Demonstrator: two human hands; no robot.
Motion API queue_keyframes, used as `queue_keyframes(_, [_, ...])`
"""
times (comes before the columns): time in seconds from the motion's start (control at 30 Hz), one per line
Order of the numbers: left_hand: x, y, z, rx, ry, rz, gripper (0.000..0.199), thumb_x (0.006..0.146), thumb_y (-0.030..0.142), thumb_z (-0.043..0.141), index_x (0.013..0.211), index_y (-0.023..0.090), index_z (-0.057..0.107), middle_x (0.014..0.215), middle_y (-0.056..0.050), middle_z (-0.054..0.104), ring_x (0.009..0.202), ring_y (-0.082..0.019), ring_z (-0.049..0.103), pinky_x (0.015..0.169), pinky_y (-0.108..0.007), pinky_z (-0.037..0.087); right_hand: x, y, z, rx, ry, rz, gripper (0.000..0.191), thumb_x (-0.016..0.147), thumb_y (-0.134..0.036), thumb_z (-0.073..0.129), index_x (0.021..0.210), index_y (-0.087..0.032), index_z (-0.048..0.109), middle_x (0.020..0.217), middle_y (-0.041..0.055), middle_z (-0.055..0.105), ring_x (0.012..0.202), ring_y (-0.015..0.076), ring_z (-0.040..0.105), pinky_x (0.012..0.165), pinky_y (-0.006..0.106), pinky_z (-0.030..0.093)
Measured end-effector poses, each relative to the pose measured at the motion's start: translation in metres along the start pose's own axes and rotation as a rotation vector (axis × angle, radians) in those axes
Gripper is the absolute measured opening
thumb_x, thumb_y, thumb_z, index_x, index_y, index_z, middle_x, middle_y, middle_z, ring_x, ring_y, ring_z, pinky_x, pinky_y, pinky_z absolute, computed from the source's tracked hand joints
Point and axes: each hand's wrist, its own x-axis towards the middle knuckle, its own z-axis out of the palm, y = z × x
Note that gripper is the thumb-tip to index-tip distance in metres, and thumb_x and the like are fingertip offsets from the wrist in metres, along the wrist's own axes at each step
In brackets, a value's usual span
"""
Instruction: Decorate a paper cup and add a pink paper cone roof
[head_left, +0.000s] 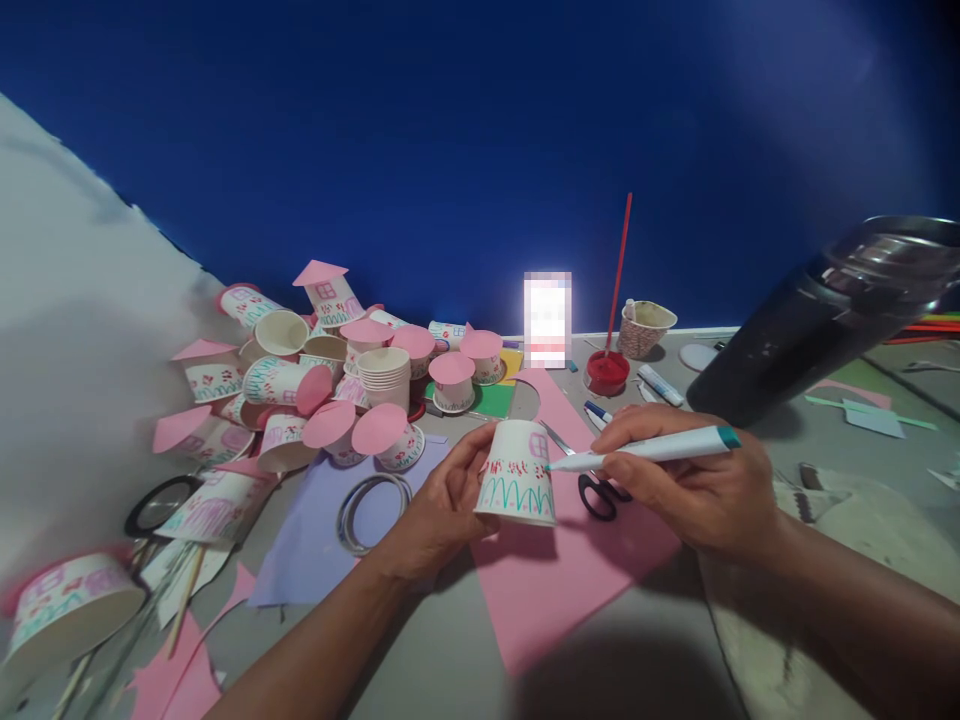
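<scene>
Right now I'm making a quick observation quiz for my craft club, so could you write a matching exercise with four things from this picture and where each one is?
Column one:
1. White marker with a teal end
2. Scissors
3. Red stick
4. Cup nearest the marker's tip

Column two:
A. Rising from the small red pot
B. In the left hand
C. In the right hand
D. Lying on the pink sheet

Pairs: 1-C, 2-D, 3-A, 4-B
</scene>
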Motion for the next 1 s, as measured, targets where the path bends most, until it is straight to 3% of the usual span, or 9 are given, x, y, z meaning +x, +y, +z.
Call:
queue_keyframes(0.17, [-0.0008, 0.0014, 0.0013, 0.01, -0.003, 0.02, 0.091, 0.06, 0.006, 0.092, 0.142, 0.03, 0.061, 0.127, -0.007, 0.071, 0.102, -0.021, 0.067, 0.074, -0.021, 0.05, -0.0001, -0.0003, 0.0005, 0.014, -0.014, -0.011, 0.013, 0.09, -0.013, 0.069, 0.086, -0.023, 0.075, 0.073, 0.0012, 0.076, 0.058, 0.0155, 0.069, 0.048, 0.024, 0.052])
queue_keyframes(0.4, [-0.0005, -0.0018, -0.0009, -0.002, 0.003, 0.019, 0.091, 0.06, 0.007, 0.092, 0.143, 0.03, 0.061, 0.131, -0.008, 0.072, 0.119, -0.027, 0.066, 0.079, -0.024, 0.052, -0.0004, 0.0005, 0.0014, 0.006, -0.004, 0.024, 0.011, 0.09, -0.015, 0.07, 0.085, -0.023, 0.074, 0.074, 0.0025, 0.077, 0.056, 0.0155, 0.069, 0.048, 0.024, 0.052])
queue_keyframes(0.87, [0.0002, 0.002, 0.0018, -0.023, 0.001, 0.015, 0.091, 0.058, 0.003, 0.088, 0.142, 0.029, 0.062, 0.122, -0.007, 0.074, 0.102, -0.023, 0.069, 0.074, -0.023, 0.053, -0.0009, 0.0017, 0.0012, -0.006, 0.017, 0.007, 0.011, 0.09, -0.014, 0.069, 0.086, -0.023, 0.075, 0.074, 0.0022, 0.077, 0.055, 0.0152, 0.068, 0.048, 0.024, 0.053])
queue_keyframes(1.0, [-0.001, 0.0065, 0.0005, -0.117, -0.003, -0.013, 0.089, 0.059, 0.006, 0.088, 0.141, 0.027, 0.063, 0.129, -0.009, 0.073, 0.104, -0.024, 0.07, 0.078, -0.025, 0.055, -0.0003, 0.0018, -0.0006, -0.004, 0.041, 0.025, 0.011, 0.09, -0.014, 0.071, 0.086, -0.024, 0.074, 0.068, 0.0013, 0.075, 0.055, 0.0163, 0.069, 0.045, 0.024, 0.052])
